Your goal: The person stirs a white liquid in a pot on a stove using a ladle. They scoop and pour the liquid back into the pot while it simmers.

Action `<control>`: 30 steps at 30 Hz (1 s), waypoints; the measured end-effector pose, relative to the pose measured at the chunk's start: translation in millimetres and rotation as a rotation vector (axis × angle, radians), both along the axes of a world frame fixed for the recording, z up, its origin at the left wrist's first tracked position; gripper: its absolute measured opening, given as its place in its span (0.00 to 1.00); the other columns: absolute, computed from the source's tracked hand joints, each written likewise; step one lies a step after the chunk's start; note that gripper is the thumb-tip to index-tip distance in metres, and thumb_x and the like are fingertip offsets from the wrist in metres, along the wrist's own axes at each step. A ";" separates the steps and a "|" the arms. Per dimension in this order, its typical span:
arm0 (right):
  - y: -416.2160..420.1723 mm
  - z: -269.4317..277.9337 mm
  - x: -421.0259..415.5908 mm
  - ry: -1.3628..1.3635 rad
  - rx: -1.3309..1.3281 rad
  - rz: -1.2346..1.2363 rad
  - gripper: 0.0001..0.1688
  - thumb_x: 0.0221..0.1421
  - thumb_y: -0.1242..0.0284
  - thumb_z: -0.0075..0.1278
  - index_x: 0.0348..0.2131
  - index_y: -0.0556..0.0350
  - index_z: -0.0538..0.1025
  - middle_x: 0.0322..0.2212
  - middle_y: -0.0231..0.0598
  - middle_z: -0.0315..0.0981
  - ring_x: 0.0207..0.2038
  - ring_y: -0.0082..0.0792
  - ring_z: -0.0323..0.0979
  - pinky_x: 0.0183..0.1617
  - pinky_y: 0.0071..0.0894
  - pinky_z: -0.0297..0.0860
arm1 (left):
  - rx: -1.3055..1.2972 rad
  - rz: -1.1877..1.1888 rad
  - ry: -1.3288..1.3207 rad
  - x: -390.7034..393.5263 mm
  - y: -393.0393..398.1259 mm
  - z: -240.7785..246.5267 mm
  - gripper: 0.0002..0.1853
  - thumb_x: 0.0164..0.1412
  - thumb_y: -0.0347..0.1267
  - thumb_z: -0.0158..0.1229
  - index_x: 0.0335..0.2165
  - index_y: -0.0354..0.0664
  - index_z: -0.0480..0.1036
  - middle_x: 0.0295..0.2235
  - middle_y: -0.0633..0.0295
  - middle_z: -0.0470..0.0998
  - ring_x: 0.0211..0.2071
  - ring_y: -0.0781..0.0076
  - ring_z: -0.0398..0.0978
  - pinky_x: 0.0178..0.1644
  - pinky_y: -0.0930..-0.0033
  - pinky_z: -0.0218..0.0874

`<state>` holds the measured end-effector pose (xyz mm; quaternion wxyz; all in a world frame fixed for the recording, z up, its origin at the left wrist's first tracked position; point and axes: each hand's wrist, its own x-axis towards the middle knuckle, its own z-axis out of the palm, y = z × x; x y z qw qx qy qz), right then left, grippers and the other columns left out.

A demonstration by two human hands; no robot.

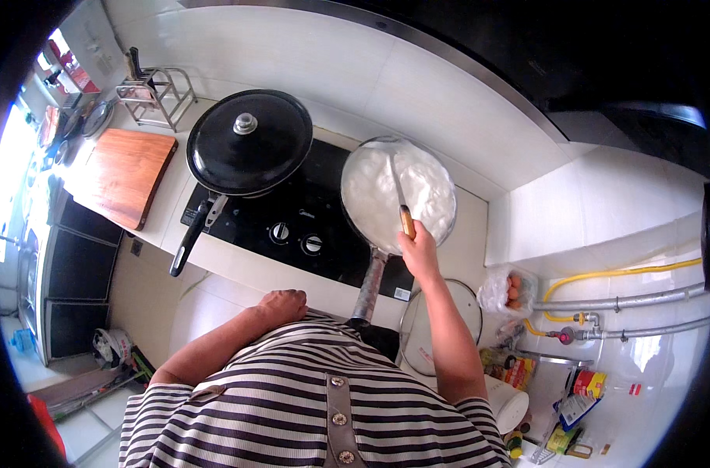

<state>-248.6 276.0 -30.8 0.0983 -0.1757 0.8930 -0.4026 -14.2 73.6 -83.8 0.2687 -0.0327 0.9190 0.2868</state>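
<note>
My right hand (419,251) grips the wooden handle of a metal utensil (397,180), whose far end dips into white, foamy liquid in a wok (371,241) on the right side of the black gas stove. The wok's worn handle (371,286) points toward my body. My left hand (284,304) rests against my striped shirt near the counter's front edge, fingers curled; whether it holds anything is hidden. On the left of the stove sits a pan with a black lid (249,158) and a black handle (191,240).
A wooden cutting board (129,169) and a metal knife rack (156,96) stand at the left. A glass lid (442,333) lies beneath my right forearm. Bagged eggs (513,291), yellow hose (624,271) and bottles are at the right; a range hood overhangs the upper right.
</note>
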 end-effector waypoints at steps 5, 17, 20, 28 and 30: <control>11.8 21.4 22.3 0.052 0.076 0.126 0.18 0.49 0.69 0.48 0.40 0.61 0.69 0.25 0.57 0.71 0.31 0.57 0.71 0.33 0.47 0.66 | 0.047 0.016 0.012 -2.8 3.3 1.8 0.16 0.57 0.38 0.45 0.34 0.37 0.71 0.34 0.48 0.75 0.38 0.51 0.74 0.45 0.56 0.64; 96.1 49.8 64.9 0.180 0.344 0.280 0.24 0.47 0.71 0.51 0.46 0.56 0.66 0.29 0.50 0.73 0.31 0.52 0.72 0.33 0.46 0.68 | 0.059 -0.012 0.042 -11.7 12.8 1.1 0.15 0.56 0.38 0.45 0.33 0.37 0.71 0.33 0.47 0.76 0.37 0.51 0.74 0.44 0.55 0.64; 116.3 56.5 73.0 0.230 0.336 0.258 0.24 0.46 0.73 0.51 0.45 0.56 0.67 0.29 0.50 0.73 0.32 0.51 0.72 0.34 0.45 0.68 | 0.045 -0.014 0.027 -14.7 16.7 6.5 0.16 0.56 0.38 0.45 0.33 0.36 0.71 0.34 0.46 0.75 0.37 0.51 0.74 0.45 0.56 0.64; 158.2 68.0 79.1 0.270 0.278 0.042 0.24 0.47 0.74 0.50 0.46 0.56 0.67 0.31 0.50 0.73 0.32 0.51 0.71 0.33 0.44 0.67 | 0.006 -0.037 0.009 -15.9 20.1 16.7 0.16 0.56 0.38 0.44 0.33 0.35 0.71 0.34 0.46 0.75 0.37 0.50 0.74 0.44 0.54 0.64; 158.6 65.9 77.7 0.168 0.188 -0.001 0.24 0.49 0.73 0.50 0.47 0.56 0.66 0.28 0.47 0.72 0.28 0.45 0.71 0.30 0.39 0.66 | -0.018 -0.037 0.001 -15.4 21.0 15.7 0.16 0.56 0.38 0.44 0.33 0.35 0.71 0.34 0.46 0.75 0.37 0.50 0.74 0.44 0.54 0.63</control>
